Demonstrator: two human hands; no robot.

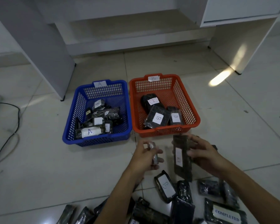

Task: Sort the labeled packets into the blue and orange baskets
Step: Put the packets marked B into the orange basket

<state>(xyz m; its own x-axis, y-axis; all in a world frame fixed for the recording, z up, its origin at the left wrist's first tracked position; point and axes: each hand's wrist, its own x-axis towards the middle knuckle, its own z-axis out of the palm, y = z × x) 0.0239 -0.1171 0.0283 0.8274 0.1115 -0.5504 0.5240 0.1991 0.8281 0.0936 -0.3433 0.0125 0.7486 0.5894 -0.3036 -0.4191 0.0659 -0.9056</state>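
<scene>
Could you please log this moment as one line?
left hand: small packet | right hand: B packet | orange basket: ahead

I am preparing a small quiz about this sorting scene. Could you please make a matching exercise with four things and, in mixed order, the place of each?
Things:
1. blue basket
2. orange basket
3. long packet
4. packet printed COMPLETED

Places:
a. held in the right hand
b. on the floor at bottom right
c. right of the other basket, tagged B
d. left of the other basket, tagged A

Pairs: 1-d, 2-c, 3-a, 4-b
</scene>
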